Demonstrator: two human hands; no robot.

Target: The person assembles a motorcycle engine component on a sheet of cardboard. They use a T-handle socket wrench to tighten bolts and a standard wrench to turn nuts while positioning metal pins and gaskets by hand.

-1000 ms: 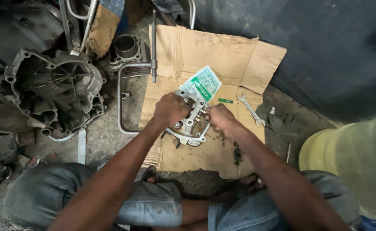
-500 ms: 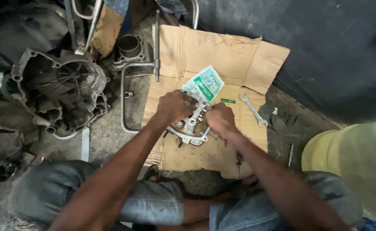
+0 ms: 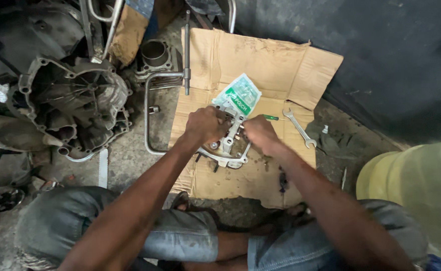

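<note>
Two hands work on one grey metal cover plate (image 3: 229, 150) lying on one flattened sheet of cardboard (image 3: 260, 65) on the floor: the left hand (image 3: 206, 125) is curled closed over the plate's left side, and the right hand (image 3: 260, 134) is bunched, fingertips pressed together on the plate's right side. On the cardboard also lie one green-and-white plastic pouch (image 3: 240, 95), just behind the plate, and one wrench (image 3: 299, 128) to its right. Off the cardboard to the left sit one large engine casing (image 3: 75, 108) and one bent metal rod (image 3: 152, 100).

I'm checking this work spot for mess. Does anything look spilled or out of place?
Dark bits lie scattered on the cardboard sheet near the right hand. Otherwise nothing stands out: both hands grip the metal cover, the spanner lies flat.
</note>
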